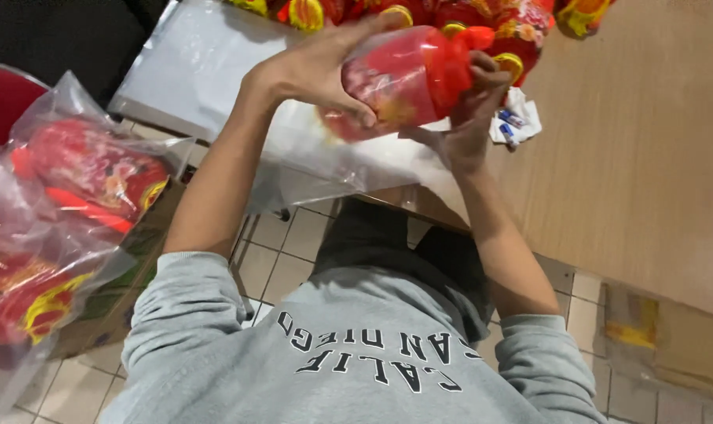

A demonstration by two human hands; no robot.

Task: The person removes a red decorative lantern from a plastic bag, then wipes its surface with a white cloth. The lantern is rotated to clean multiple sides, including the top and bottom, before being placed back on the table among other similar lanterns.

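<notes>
A wooden table (647, 157) fills the upper right, its edge running diagonally down toward the tiled floor (278, 259). A sheet of clear plastic (215, 71) lies over the table's left end and hangs off the edge. To the left, a cardboard box (128, 259) stands on the floor, with clear plastic bags (65, 212) of red and yellow toys piled on and around it. More red and yellow toys (466, 16) are heaped along the table's far edge.

Above the plastic sheet, held up off the table, is a red toy in a clear bag (403, 78), tilted with its tied-looking red end to the right. The left hand (325, 71) wraps over its left side, fingers closed around the bag. The right hand (470, 102) grips the right end from below, fingers clamped on the red part. Just right of that hand, a crumpled white paper with small blue-tipped pieces (517, 122) rests on the table.
</notes>
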